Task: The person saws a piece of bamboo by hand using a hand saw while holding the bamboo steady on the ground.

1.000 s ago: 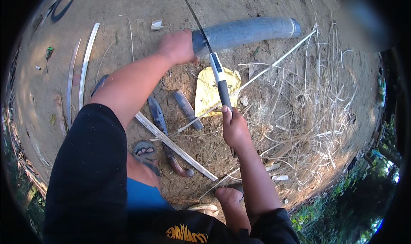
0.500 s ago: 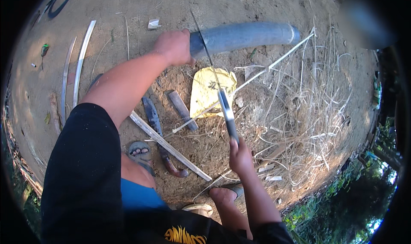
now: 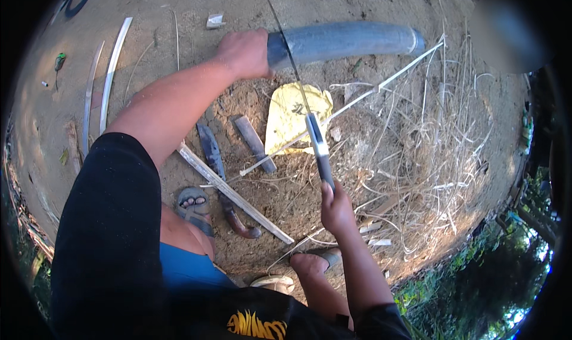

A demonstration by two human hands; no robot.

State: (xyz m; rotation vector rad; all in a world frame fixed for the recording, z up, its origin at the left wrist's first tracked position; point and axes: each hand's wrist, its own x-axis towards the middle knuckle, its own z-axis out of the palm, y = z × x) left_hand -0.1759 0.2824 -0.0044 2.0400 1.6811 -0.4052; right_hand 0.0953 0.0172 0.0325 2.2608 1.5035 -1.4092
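My left hand [image 3: 245, 53] is wrapped round the left end of a thick grey-blue pipe [image 3: 351, 42] that lies on the ground. A handsaw [image 3: 317, 138] is in my right hand [image 3: 337, 212], fingers closed about its dark handle. Its thin blade slants away from me and crosses the pipe just right of my left hand. How deep the teeth sit in the pipe, I cannot tell. Below the pipe, beside the blade, lies a crumpled yellow bag or sheet [image 3: 286, 116].
A curved knife [image 3: 211, 152] with a brown handle, a short flat wood piece [image 3: 253, 140] and a long split strip [image 3: 235, 194] lie near my feet. Tangled shavings [image 3: 423, 161] spread to the right. Two long strips [image 3: 114, 72] rest at left, and a thin stick [image 3: 357, 104] slants below the pipe.
The whole view has shifted slightly, so everything sits a little higher. Both hands keep their grips, and the saw blade stays across the pipe at about the same place.
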